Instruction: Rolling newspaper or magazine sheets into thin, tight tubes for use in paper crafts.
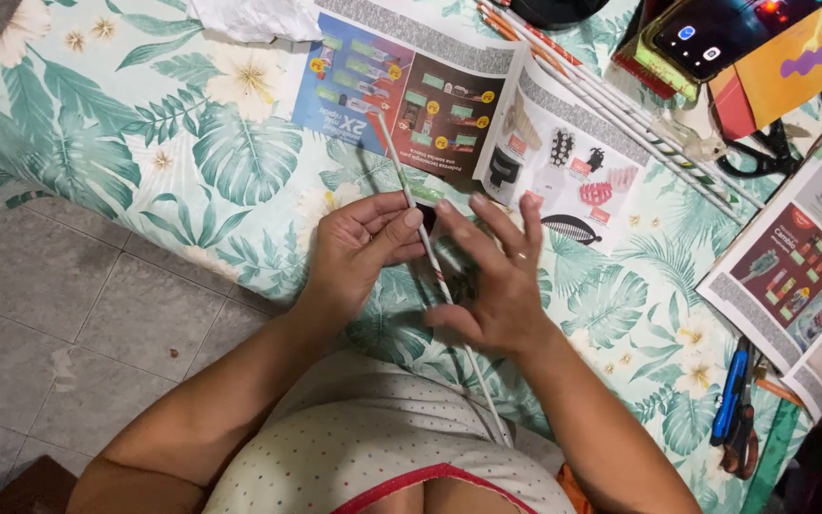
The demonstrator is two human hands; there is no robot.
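Left hand (359, 249): we pinch the rolled paper stick (411, 205) — thumb and fingers closed on it.
Right hand (497, 276): fingers spread, flat against the stick.

Left of the open catalogue (449, 105) the leaf-print cloth (145, 133) lies bare, while right of it paper rolls (620, 105), scissors (763, 152) and a second catalogue (801, 276) crowd the way.

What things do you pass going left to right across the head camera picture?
Bare tile floor → left hand → thin rolled paper stick → right hand → black scissors → open catalogue.
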